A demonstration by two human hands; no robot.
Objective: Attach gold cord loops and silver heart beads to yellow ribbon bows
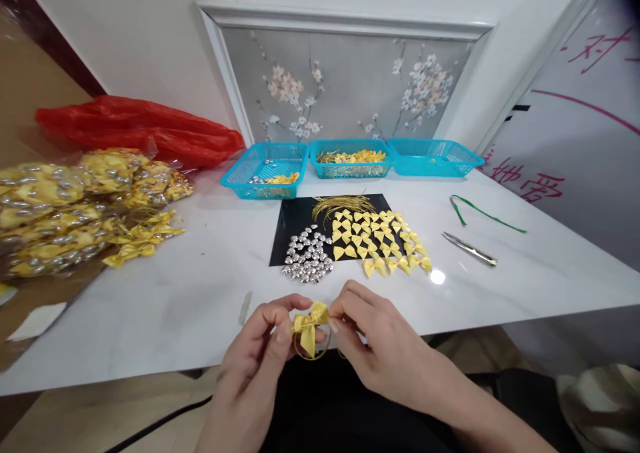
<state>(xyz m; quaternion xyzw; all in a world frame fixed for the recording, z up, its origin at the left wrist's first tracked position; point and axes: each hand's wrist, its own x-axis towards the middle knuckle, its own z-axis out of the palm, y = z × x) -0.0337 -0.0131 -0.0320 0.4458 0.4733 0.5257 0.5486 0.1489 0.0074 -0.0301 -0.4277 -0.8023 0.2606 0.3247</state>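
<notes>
Near the table's front edge, a yellow ribbon bow [311, 318] is held up between both hands. My left hand [267, 339] pinches the bow's left side with thumb and fingers. At the bow's right side, my right hand [367, 326] has its fingertips closed together on the bow or its cord; which one I cannot tell. A thin gold cord [313, 357] loops below the bow. Beyond the hands lie a cluster of silver heart-shaped beads [307, 258], rows of yellow bows [367, 245] and a bundle of gold cords [340, 205], partly on a black mat [290, 216].
Blue baskets stand at the back: the left basket [265, 166] and middle basket [350, 169] hold parts, beside a right basket [435, 163]. Thread snips [470, 249] and a green tie [487, 223] lie right. Bagged bows [65, 206] and a red bag [140, 129] fill the left.
</notes>
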